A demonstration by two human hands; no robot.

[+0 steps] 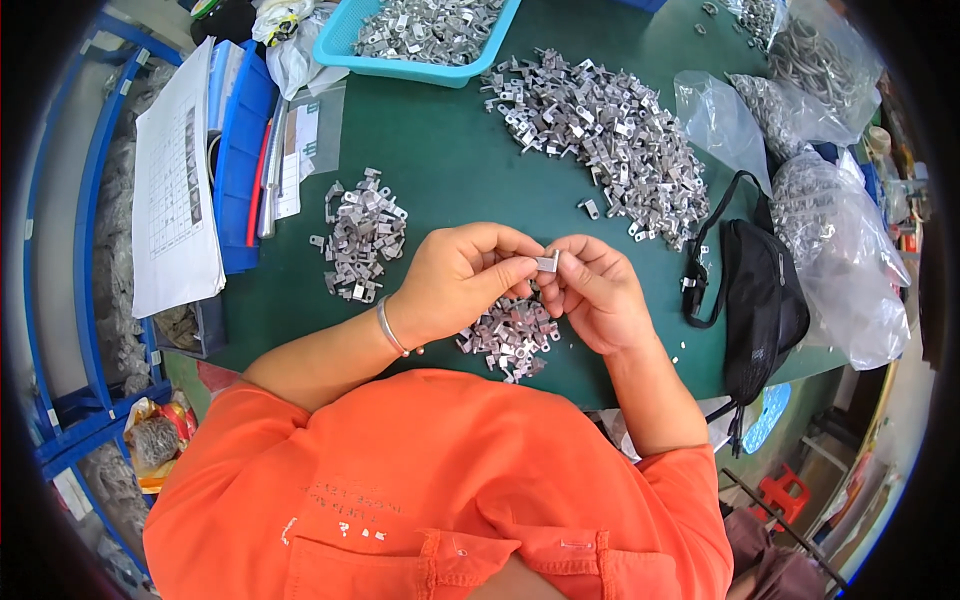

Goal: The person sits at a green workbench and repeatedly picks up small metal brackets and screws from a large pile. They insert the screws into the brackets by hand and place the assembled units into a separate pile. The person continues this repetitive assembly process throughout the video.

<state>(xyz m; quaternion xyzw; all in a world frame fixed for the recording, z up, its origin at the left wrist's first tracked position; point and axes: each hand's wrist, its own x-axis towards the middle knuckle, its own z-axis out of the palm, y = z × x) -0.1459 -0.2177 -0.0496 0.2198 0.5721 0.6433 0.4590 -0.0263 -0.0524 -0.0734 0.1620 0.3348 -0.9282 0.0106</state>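
Between my fingertips is a small silver metal bracket [547, 264], held over the near part of the green table. My left hand [462, 275], with a silver bangle at its wrist, pinches the bracket from the left. From the right, the thumb and fingers of my right hand [600, 290] close on the same piece. Just below the hands lies a small pile of like brackets [510, 340], partly covered by my fingers. To the left is another small pile of brackets [362, 240]. A much larger heap of them [610, 140] spreads across the far right.
A turquoise basket [420, 68] of metal parts stands at the far edge of the green table [430, 130]. Left are a blue file holder [240, 160] and paper sheets [175, 200]. A black pouch [760, 290] and clear plastic bags [840, 260] lie on the right.
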